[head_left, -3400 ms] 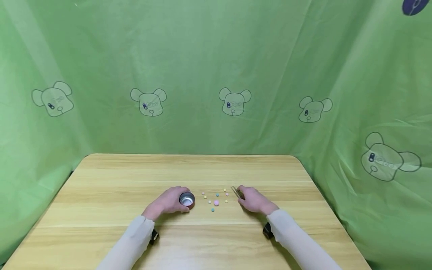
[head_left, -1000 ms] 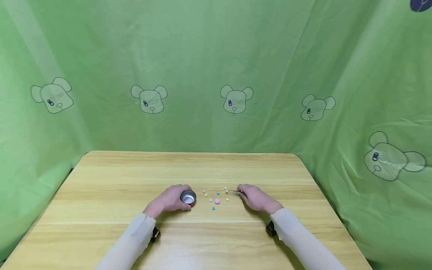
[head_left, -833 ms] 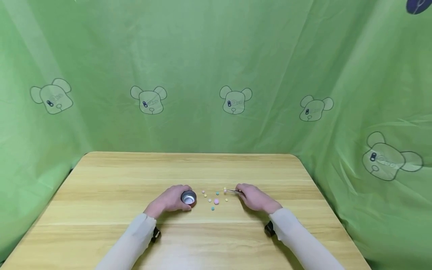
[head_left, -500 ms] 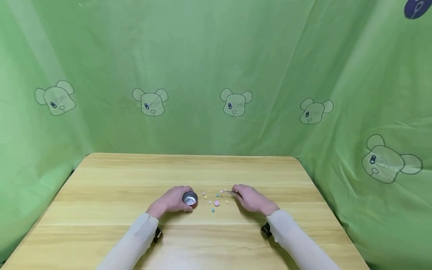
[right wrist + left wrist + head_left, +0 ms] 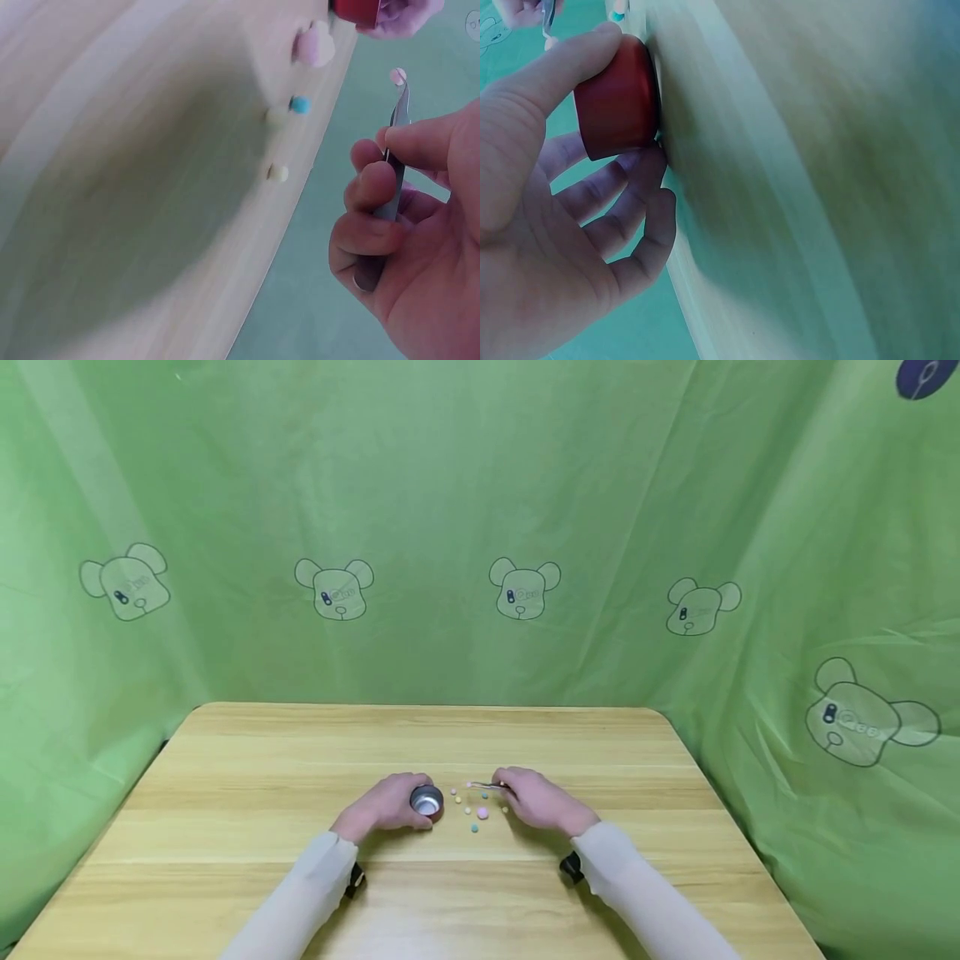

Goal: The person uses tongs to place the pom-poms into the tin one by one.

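My left hand [image 5: 386, 803] grips a small round red tin [image 5: 619, 105] between thumb and fingers. It stands on the table with its dark-rimmed mouth up, and its silvery inside shows in the head view. Curved-tip metal tweezers [image 5: 388, 202] are pinched in my right hand [image 5: 536, 799]. Their tips hold a tiny pale pink ball [image 5: 398, 76], raised over the table a little to the right of the tin. Below the tweezers lie several loose small balls, among them a larger pink ball [image 5: 482, 813] and a blue ball [image 5: 300, 104].
The wooden table [image 5: 450, 910] has light grain and rounded far corners. Behind it and along both sides hangs a green curtain [image 5: 427, 527] with printed bear heads. More tiny yellow, white and pink balls lie between the two hands.
The tweezers came down to a pink ball at the right of the group, lifted it and carried it left toward the tin. My left hand and the tin shifted slightly right.
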`<state>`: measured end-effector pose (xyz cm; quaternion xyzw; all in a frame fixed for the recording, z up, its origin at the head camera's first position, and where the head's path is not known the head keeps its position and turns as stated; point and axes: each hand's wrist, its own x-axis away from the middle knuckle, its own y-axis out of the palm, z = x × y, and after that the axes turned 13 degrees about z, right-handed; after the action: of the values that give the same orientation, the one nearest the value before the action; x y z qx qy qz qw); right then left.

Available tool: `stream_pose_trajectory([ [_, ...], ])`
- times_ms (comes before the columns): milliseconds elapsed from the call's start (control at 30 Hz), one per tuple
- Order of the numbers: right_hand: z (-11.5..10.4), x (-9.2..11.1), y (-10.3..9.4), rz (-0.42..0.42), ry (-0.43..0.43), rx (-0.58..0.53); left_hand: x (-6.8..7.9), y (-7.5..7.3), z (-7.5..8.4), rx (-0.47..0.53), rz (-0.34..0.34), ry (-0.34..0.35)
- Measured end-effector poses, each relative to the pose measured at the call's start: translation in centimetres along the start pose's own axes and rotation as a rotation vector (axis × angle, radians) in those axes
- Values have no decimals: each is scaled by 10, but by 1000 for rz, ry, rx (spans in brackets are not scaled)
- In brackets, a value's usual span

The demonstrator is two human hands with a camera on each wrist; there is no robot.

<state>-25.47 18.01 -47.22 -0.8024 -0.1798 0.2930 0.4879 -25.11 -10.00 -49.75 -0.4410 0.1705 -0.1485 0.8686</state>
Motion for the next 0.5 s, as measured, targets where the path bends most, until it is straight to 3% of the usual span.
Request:
stream_pose_trajectory([
  [500,-26,-23,14,-63,-42,-23,-2,2,-3,-1,2,-9],
])
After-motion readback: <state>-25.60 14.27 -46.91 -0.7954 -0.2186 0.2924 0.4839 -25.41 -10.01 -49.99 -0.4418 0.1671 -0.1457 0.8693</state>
